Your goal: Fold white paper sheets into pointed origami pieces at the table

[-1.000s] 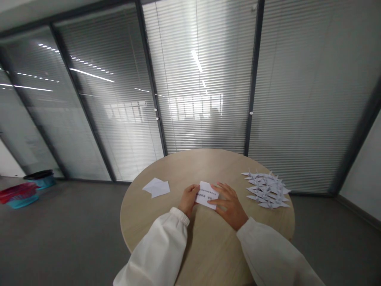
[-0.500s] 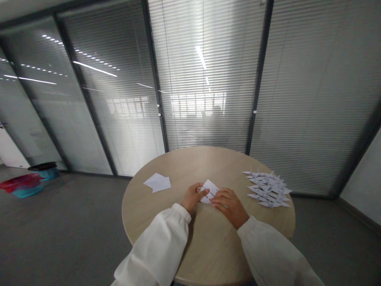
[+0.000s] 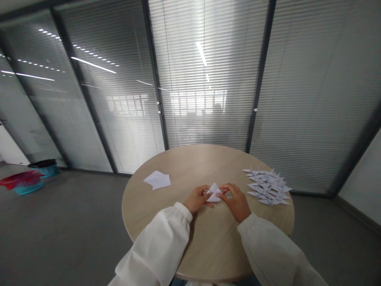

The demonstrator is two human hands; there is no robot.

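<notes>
Between my hands, over the middle of the round table, is a small folded sheet of white paper with its point facing away from me. My left hand grips its left side, thumb on top and fingers beneath. On the right side, my right hand pinches the paper between thumb and index finger. Farther left lie flat sheets of white paper, partly overlapping. To the right sits a cluster of folded white paper cranes, packed in rows.
The round wooden table stands close to a glass partition with blinds. On the floor at far left are a blue bin with a red liner and another with a black liner.
The paper between my hands now shows a smaller pointed shape. My right hand has gone from lying with extended fingers on its edge to pinching it, and both hands shifted slightly right.
</notes>
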